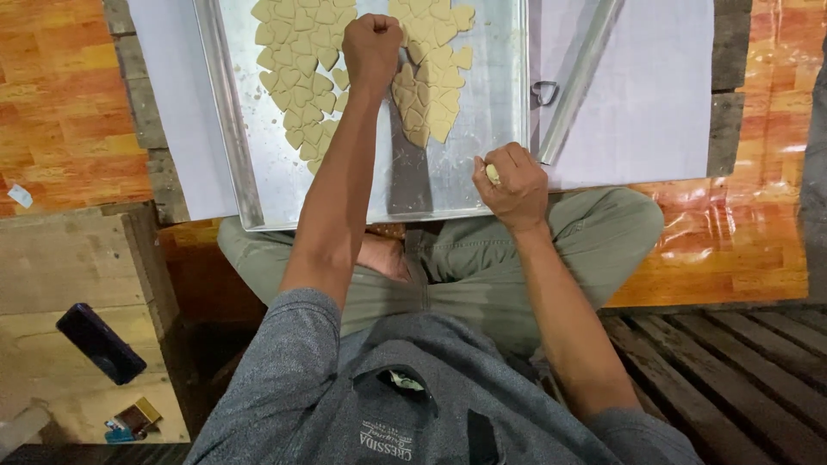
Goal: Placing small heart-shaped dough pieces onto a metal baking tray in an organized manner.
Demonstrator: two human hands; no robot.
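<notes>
My left hand (pixel 372 45) reaches far out over the metal tray (pixel 482 112), fingers curled tight into a fist and pressed down among the heart-shaped dough pieces (pixel 301 77). Whether a cutter sits inside that fist I cannot tell; nothing shows between the fingers. My right hand (pixel 514 183) rests at the near right corner of the tray, fingers folded loosely around a small lump of pale dough (pixel 492 174) that peeks out by the thumb.

As far as I can judge, the work is well under way. To the left of my left fingers lies a dense patch of hearts, packed edge to edge, and to their right a second, narrower patch (pixel 431 77) runs down the tray. Between the two patches, and from them back toward my right fingers, the tray is bare metal with a faint dusting, so a good part of it remains unfilled.

Just beyond my right fingers, on the white sheet (pixel 655 95) beside the tray, a long metal rolling rod (pixel 577 82) lies at a slant, with a small metal cutter-like ring (pixel 544 90) next to it. Far to the left of both hands, on a wooden board (pixel 52 275), sits a dark phone (pixel 101 343) and a small box (pixel 133 419). My own left forearm crosses the middle of the tray and hides part of the gap between the patches.
</notes>
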